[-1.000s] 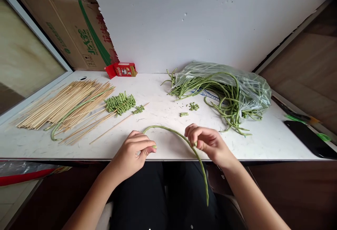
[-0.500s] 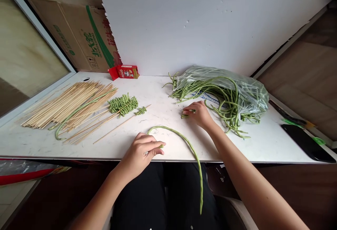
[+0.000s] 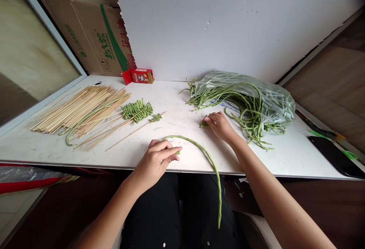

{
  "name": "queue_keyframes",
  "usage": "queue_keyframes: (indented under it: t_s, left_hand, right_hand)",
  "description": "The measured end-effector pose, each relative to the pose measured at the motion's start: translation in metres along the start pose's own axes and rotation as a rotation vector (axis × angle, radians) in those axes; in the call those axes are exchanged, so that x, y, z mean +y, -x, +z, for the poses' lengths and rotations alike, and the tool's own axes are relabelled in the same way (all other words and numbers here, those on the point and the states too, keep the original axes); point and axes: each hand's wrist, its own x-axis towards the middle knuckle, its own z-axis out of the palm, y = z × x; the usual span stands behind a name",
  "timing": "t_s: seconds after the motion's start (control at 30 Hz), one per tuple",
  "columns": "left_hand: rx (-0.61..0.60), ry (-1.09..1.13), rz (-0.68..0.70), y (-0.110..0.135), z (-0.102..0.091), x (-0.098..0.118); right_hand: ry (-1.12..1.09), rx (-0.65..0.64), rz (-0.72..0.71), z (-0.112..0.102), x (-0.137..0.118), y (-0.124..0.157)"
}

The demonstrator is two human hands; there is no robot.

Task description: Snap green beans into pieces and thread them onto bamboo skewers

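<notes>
My left hand [image 3: 156, 159] is closed round a long green bean [image 3: 209, 156], and one end pokes out between thumb and forefinger. The bean arcs over the table and hangs past its front edge. To the right, my right hand [image 3: 221, 125] rests near the table top, its fingers pinched on short bean pieces [image 3: 203, 126] that its fingertips partly hide. Further left lie bamboo skewers [image 3: 76, 108], several threaded with bean pieces [image 3: 137, 110]. A separate skewer [image 3: 125, 138] bears a short row of pieces near its tip.
A clear plastic bag [image 3: 273, 97] of long beans [image 3: 245, 100] lies at the back right. One loose bean [image 3: 85, 121] crosses the skewers. A red box [image 3: 142, 76] stands at the back by a cardboard box [image 3: 97, 43]. A black phone [image 3: 333, 156] lies at the right edge.
The view has shifted slightly. My right hand stays at the bean pieces, its fingers slightly moved. My left hand keeps hold of the long bean.
</notes>
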Motion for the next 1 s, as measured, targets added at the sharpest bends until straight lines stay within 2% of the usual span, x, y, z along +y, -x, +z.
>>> queue_keyframes:
  t_s: [0.13,0.23,0.3,0.37,0.43,0.53,0.73,0.87,1.0]
  left_hand:
    - [-0.062,-0.044,-0.016,0.001,-0.001,0.005]
    - [-0.073,-0.03,-0.012,0.0,0.0,0.006]
    - [-0.039,0.015,0.015,-0.001,0.001,0.006]
    - [0.005,0.05,0.036,-0.002,0.004,0.005]
    - [0.039,0.061,0.034,-0.002,0.005,0.007]
    - [0.051,0.046,-0.012,-0.002,0.006,0.012]
    - [0.05,-0.017,-0.04,-0.003,0.005,0.023]
    - [0.056,-0.07,0.06,-0.008,0.004,0.023]
    - [0.061,-0.121,0.14,-0.01,0.004,0.024]
  right_hand:
    - [-0.023,0.104,0.048,-0.001,-0.006,0.006]
    - [-0.119,0.161,0.106,-0.01,-0.031,0.02]
    - [-0.306,0.112,0.13,-0.018,-0.058,0.034]
    - [-0.488,-0.011,0.076,-0.026,-0.088,0.05]
    - [-0.564,-0.126,-0.017,-0.029,-0.116,0.065]
    - [-0.587,-0.199,-0.068,-0.025,-0.141,0.077]
    - [-0.635,-0.135,-0.044,-0.011,-0.144,0.082]
    - [-0.646,-0.076,-0.044,-0.015,-0.138,0.085]
    - [-0.579,-0.1,-0.09,-0.02,-0.138,0.086]
